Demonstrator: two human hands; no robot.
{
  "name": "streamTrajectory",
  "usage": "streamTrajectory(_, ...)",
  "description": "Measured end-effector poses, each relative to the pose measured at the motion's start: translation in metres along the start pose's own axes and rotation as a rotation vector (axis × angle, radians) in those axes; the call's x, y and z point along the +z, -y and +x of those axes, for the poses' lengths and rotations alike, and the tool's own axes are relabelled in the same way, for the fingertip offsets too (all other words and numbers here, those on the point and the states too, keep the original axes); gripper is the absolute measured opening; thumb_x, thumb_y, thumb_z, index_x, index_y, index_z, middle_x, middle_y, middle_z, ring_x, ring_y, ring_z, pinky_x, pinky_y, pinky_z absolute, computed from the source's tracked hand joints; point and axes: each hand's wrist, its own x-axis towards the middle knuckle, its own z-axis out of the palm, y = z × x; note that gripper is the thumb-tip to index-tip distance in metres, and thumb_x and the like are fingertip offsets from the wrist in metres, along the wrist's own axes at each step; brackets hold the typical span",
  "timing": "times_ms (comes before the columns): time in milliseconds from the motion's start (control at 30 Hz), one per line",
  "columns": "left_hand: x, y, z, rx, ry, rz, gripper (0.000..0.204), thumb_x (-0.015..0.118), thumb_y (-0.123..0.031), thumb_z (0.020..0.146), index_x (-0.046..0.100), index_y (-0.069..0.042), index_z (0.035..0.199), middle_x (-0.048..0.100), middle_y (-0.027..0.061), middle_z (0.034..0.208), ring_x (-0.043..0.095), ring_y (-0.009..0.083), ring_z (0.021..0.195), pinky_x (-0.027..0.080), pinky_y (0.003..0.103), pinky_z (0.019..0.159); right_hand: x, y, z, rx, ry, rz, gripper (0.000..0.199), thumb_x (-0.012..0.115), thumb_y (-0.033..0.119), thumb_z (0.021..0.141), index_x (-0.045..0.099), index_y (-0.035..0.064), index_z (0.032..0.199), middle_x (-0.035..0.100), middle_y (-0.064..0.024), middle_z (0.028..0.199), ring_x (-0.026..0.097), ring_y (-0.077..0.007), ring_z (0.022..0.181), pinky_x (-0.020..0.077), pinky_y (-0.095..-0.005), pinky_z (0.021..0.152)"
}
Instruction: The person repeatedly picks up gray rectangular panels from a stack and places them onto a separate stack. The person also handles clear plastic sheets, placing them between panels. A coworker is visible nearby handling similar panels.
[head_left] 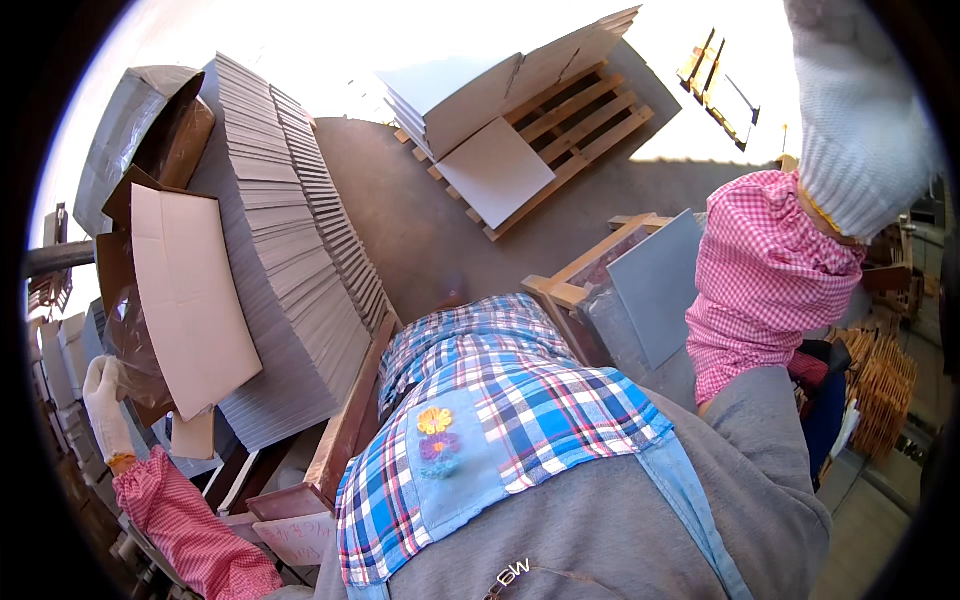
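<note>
At the far left, my left hand (104, 402), in a white knitted glove, is by the side of an open cardboard box (190, 300). Its fingers are curled together at the edge of a clear plastic liner (132, 345) that hangs out of the box. The box has a pale flap standing outward and rests against a long row of grey-white sheets (285, 220) packed on edge. My right hand (862, 115), also gloved in white, is raised close at the upper right. Its fingers are blurred and cut off by the picture's edge, so any grip is hidden.
A wooden pallet (590, 125) holding pale flat boards (497, 172) lies on the floor ahead. Nearer on the right, a grey panel (655, 290) leans by a wooden frame (560, 290). Bundled brown slats (880, 385) stand at the far right. A wooden rail (350, 410) runs beside my apron.
</note>
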Motion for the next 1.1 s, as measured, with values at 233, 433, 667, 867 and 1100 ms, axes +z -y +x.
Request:
streamTrajectory(233, 0.039, -0.072, -0.007, 0.208, -0.210, -0.214, 0.045, 0.066, -0.052, 0.102, 0.064, -0.013, 0.078, 0.062, -0.0038, 0.075, 0.051, 0.0042, 0.066, 0.042, 0.019, 0.066, 0.172, -0.148, -0.112, 1.029, -0.116, 0.198, 0.033, 0.061, 0.027, 0.108, 0.067, 0.0043, 0.131, 0.074, -0.0068, 0.110, 0.070, -0.0162, 0.101, 0.0552, -0.0308, 0.096)
streamTrajectory(433, 0.144, -0.178, -0.037, 0.385, 0.178, -0.146, 0.028, 0.077, -0.023, 0.097, 0.065, -0.004, 0.079, 0.057, 0.0010, 0.072, 0.051, 0.0103, 0.065, 0.042, 0.028, 0.059, 0.273, -0.172, -0.123, 1.159, 0.319, 0.427, 0.046, 0.057, 0.040, 0.108, 0.065, 0.0044, 0.136, 0.072, -0.0107, 0.118, 0.067, -0.0195, 0.107, 0.0520, -0.0359, 0.101)
streamTrajectory(667, 0.226, -0.190, -0.062, 0.897, 0.378, 0.187, 0.012, 0.076, -0.018, 0.085, 0.073, -0.007, 0.087, 0.068, 0.0129, 0.083, 0.066, 0.0333, 0.076, 0.055, 0.043, 0.069, 0.333, -0.213, -0.087, 1.158, 0.257, 0.659, 0.060, 0.066, 0.044, 0.103, 0.055, 0.0068, 0.148, 0.067, -0.0092, 0.131, 0.064, -0.0209, 0.114, 0.0515, -0.0360, 0.102)
streamTrajectory(867, 0.258, -0.217, -0.064, 0.947, 0.565, 0.305, 0.020, 0.075, -0.025, 0.085, 0.071, -0.005, 0.083, 0.067, 0.0133, 0.082, 0.067, 0.0339, 0.078, 0.054, 0.045, 0.071, 0.310, -0.211, -0.067, 1.117, -0.146, 0.512, 0.031, 0.066, 0.020, 0.104, 0.068, 0.0029, 0.128, 0.074, -0.0083, 0.107, 0.069, -0.0186, 0.100, 0.0556, -0.0338, 0.094)
streamTrajectory(1100, 0.337, -0.247, -0.078, 1.003, 0.930, 0.330, 0.025, 0.074, -0.029, 0.087, 0.073, -0.004, 0.085, 0.070, 0.0137, 0.087, 0.068, 0.0347, 0.084, 0.055, 0.045, 0.076, 0.240, -0.217, -0.137, 1.137, -0.499, 0.367, 0.016, 0.068, 0.018, 0.103, 0.073, 0.0037, 0.108, 0.071, -0.0027, 0.091, 0.065, -0.0117, 0.080, 0.0553, -0.0277, 0.077)
